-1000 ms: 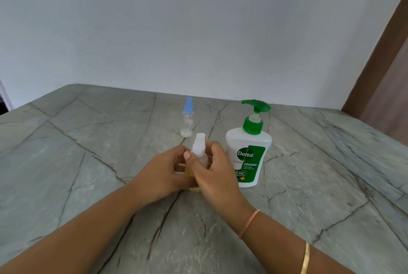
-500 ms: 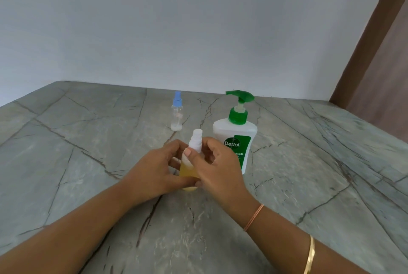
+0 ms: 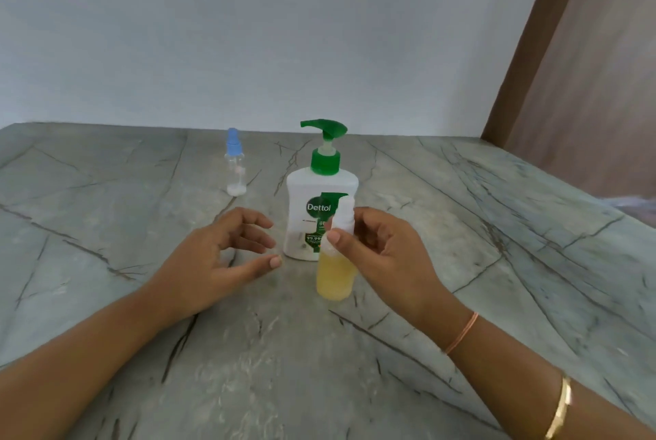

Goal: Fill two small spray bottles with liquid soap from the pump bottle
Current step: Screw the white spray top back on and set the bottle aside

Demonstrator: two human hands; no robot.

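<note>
Since the grey stone tabletop [image 3: 497,226] carries everything, the pump bottle [image 3: 312,191] stands upright near its middle, spout turned to the left, probably so either small bottle can be brought under it. Just in front of the pump bottle and slightly to its right, the right hand [image 3: 390,255] pinches the white cap of the yellow-filled spray bottle [image 3: 335,274] between thumb and fingers, holding it upright. That grip suits tightening the cap or carrying the bottle off. Whether its base touches the tabletop I cannot tell. To the left of the pump bottle and nearer the person, the left hand [image 3: 220,262] hovers with fingers loosely spread and holds nothing, likely free for the next bottle. Behind and to the left of the pump bottle, well apart from both hands, the blue-capped spray bottle [image 3: 235,173] stands capped and looks nearly empty, so I judge one fill done and one to go.
</note>
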